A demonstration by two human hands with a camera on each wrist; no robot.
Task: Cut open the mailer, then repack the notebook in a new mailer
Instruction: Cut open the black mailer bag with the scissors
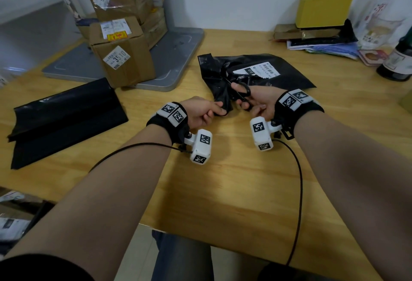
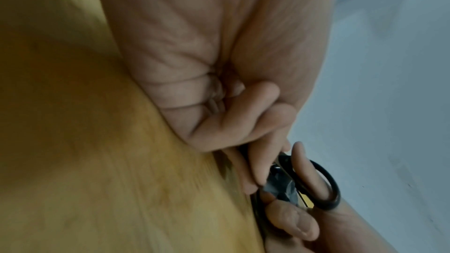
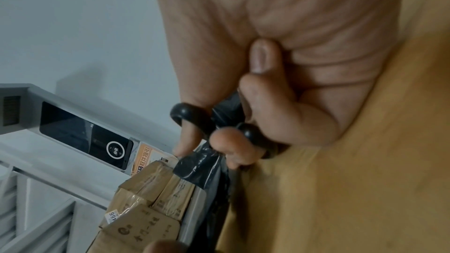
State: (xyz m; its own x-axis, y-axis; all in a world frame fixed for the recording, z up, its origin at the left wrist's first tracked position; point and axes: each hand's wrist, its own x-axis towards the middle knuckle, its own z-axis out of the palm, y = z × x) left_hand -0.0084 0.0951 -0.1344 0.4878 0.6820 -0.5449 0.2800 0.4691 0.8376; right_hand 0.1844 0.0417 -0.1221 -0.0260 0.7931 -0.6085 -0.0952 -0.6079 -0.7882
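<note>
A crumpled black mailer (image 1: 263, 73) with a white shipping label lies on the wooden table (image 1: 223, 180). My left hand (image 1: 200, 111) pinches the mailer's near corner (image 1: 223, 102) and lifts it. My right hand (image 1: 256, 102) holds black-handled scissors (image 1: 242, 92), thumb and fingers through the loops (image 3: 194, 120), blades pointing into the bunched plastic (image 3: 202, 168). The left wrist view shows my fingers (image 2: 263, 141) curled beside the scissor handle (image 2: 324, 184). A flat, folded new black mailer (image 1: 64, 118) lies at the left. The notebook is hidden.
Taped cardboard boxes (image 1: 120, 62) stand on a grey scale platform (image 1: 178, 53) at the back left. A yellow box (image 1: 323, 9) on a pile of papers and a dark bottle (image 1: 399, 58) stand at the back right. Wrist-camera cables trail over the near table.
</note>
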